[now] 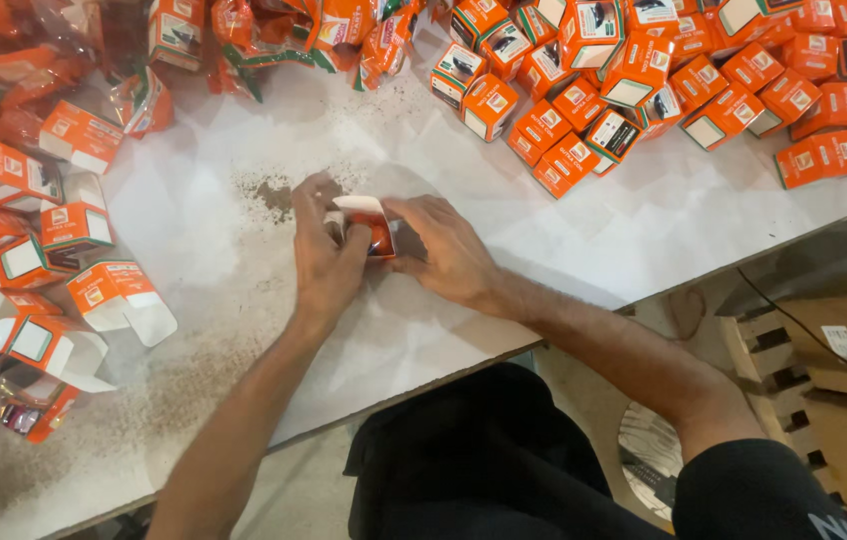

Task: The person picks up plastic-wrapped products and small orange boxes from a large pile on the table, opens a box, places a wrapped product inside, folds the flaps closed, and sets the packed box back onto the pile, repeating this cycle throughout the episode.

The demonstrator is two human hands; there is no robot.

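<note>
Two hands, left hand (329, 262) and right hand (449, 250), fingers clasping one small orange-and-white carton (372, 224) (flap open), white table (564, 240)

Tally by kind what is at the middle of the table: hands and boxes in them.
Hands: 2, left hand and right hand
Orange box held between them: 1
Total: 3
Loose boxes around: too crowded to count.

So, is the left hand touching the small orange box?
Touching. The head view shows the left hand fingers wrapped against the small orange box, with the right hand pressing its other side.
</note>
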